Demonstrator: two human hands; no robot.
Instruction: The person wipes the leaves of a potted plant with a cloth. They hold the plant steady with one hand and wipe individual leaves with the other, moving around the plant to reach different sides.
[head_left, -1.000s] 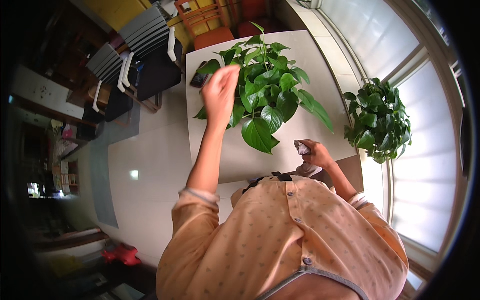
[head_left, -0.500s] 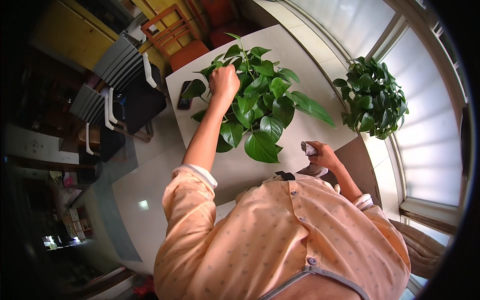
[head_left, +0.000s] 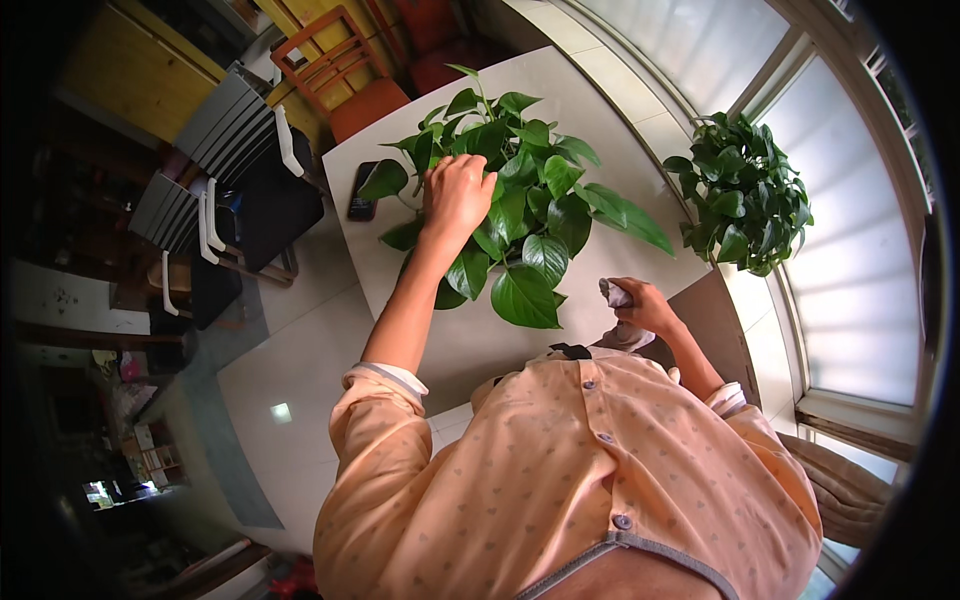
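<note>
A leafy green potted plant (head_left: pixel 545 250) with broad glossy leaves stands on the pale table (head_left: pixel 610 110); its pot is hidden by the leaves. Over its left side is my left hand (head_left: pixel 460 195), back of the hand up and fingers curled down into the foliage. The fingertips are hidden, so what they hold does not show. My right hand (head_left: pixel 648 305) is closed around a crumpled greyish cloth (head_left: pixel 618 294) near the table's front right edge. Part of the cloth hangs below the fingers.
A dark phone (head_left: pixel 363 192) lies at the table's left edge. Another bushy plant (head_left: pixel 745 195) stands on the window ledge to the right. Grey slatted chairs (head_left: pixel 225 125) stand at the left, and an orange wooden chair (head_left: pixel 345 75) is behind the table.
My left hand has come down and slightly to the right over the leaves, turning from a raised fist to back up. My right hand with the cloth has barely moved.
</note>
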